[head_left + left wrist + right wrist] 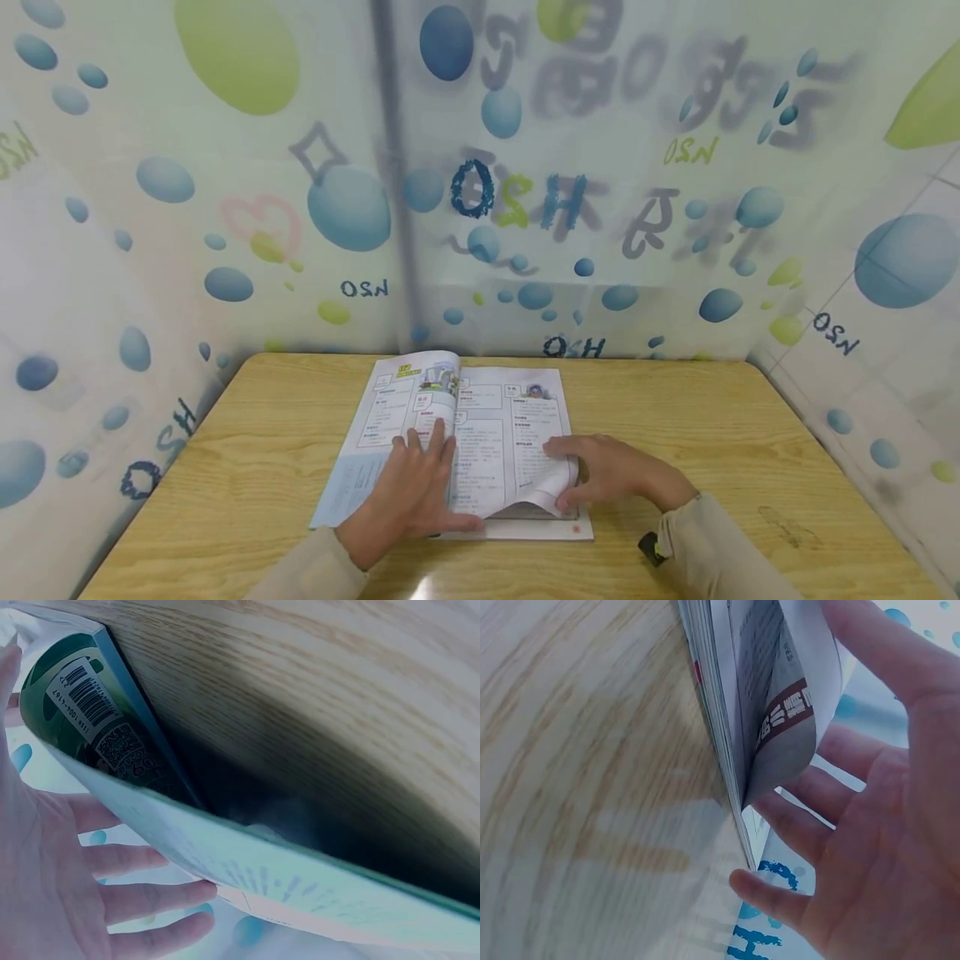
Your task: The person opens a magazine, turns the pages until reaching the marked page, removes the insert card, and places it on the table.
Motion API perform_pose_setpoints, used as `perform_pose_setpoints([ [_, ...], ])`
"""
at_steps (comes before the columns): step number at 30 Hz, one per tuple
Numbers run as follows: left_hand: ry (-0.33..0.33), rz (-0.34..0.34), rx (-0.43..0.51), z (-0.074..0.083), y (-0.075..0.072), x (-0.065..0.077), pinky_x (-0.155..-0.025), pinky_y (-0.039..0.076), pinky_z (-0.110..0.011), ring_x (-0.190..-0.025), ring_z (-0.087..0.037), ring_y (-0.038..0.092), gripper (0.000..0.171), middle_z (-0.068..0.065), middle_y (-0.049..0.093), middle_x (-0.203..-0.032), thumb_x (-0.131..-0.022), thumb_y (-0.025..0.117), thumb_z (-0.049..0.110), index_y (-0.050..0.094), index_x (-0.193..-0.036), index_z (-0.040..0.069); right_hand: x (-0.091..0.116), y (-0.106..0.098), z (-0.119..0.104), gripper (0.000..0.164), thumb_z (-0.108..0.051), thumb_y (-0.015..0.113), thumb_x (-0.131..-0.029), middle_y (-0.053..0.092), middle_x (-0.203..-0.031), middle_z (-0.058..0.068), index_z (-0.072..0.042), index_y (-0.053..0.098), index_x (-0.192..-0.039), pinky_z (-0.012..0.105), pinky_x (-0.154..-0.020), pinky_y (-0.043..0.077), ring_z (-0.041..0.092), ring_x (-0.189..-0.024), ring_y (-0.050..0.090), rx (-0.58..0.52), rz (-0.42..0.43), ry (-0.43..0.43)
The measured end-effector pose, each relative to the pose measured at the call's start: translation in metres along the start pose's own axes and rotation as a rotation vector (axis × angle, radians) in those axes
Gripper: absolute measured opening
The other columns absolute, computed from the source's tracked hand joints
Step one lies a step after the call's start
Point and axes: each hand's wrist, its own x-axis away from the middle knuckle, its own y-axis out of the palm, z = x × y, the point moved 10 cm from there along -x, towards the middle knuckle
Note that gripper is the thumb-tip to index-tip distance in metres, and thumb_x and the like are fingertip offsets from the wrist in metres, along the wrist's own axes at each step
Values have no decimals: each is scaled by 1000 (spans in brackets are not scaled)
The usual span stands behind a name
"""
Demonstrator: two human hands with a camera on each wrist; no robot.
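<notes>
An open magazine (480, 450) with printed pages lies on the wooden table. My left hand (412, 483) rests across its left page near the fold, fingers spread and thumb reaching towards the right page. From the left wrist view, that half bows up off the wood, and a barcode (88, 694) shows on green print beneath. At the lower right corner, my right hand (618, 471) pinches a curled-up page (551, 492) between thumb and fingers. The right wrist view shows this page (784, 742) bent away from the stack, its underside bearing a dark red band.
The wooden table (247, 450) spreads out around the magazine. Behind it and on both sides hang pale curtains (480, 275) printed with blue and green drops, close to the table's edges. A small dark object (651, 549) sits at the right sleeve's cuff.
</notes>
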Motion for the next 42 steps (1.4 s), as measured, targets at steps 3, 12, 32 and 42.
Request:
perform_pose_setpoints([
  [3,7,3,7,-1,-1,0,-72,52,-49,-97,-47,64,113,-23,59,-133,-65,41,97,66,-127,6,0,-3,-1,85,-59,77,-77,52,-146,9,-9,55,-142,55,-109,37,33,-136,46,1,4,-4],
  [12,19,5,41,-4,-6,0,-71,51,-50,-97,-44,63,96,-21,60,-131,-75,44,89,61,-136,16,12,-26,3,77,-58,65,-89,48,-148,14,-10,49,-146,58,-109,35,37,-137,43,-58,62,-2],
  [32,228,246,104,9,-35,-3,-116,11,-64,-152,-28,13,86,-6,18,-165,-80,73,50,38,-154,24,11,-7,3,91,-58,77,-77,36,-156,20,-8,49,-146,67,-107,30,40,-140,38,68,42,-66],
  [42,327,174,36,19,-23,-3,-118,14,-58,-147,-26,30,52,-6,42,-155,-88,60,35,60,-139,25,12,12,-4,102,-59,83,-67,32,-159,15,-13,45,-150,69,-109,25,36,-145,30,86,-58,-76],
])
